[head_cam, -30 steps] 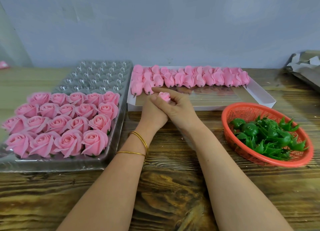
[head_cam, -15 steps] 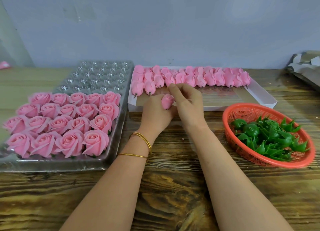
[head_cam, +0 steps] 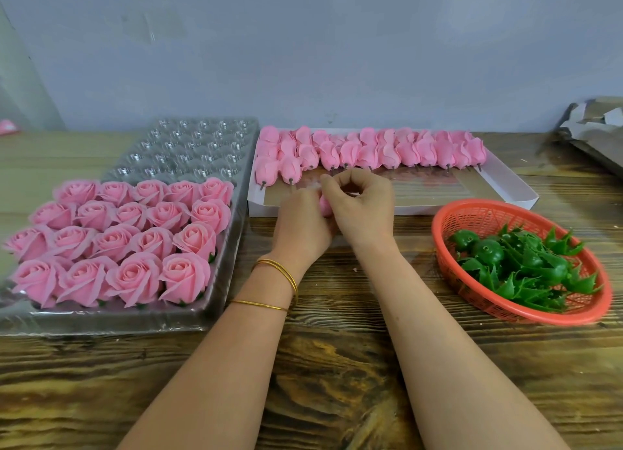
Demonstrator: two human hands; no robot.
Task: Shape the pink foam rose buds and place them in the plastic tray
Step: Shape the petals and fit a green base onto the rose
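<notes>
A pink foam rose bud (head_cam: 325, 206) is squeezed between my two hands at the table's middle, mostly hidden by fingers. My left hand (head_cam: 301, 225) grips it from the left and below. My right hand (head_cam: 362, 206) curls over it from the right, fingertips pinching at its top. The clear plastic tray (head_cam: 232, 220) lies at the left, its near rows filled with shaped pink roses (head_cam: 128, 244), its far pockets bare. A white cardboard box (head_cam: 505, 186) behind my hands holds a row of unshaped pink buds (head_cam: 371, 149).
A red plastic basket (head_cam: 472, 213) of green calyx pieces (head_cam: 526, 264) sits at the right. Grey crumpled paper (head_cam: 596, 125) lies at the far right edge. The wooden table (head_cam: 337, 365) runs to a grey wall behind.
My hands turned the bud over and lowered it between them. My right hand's fingers shifted from the bud's side to curl over its top.
</notes>
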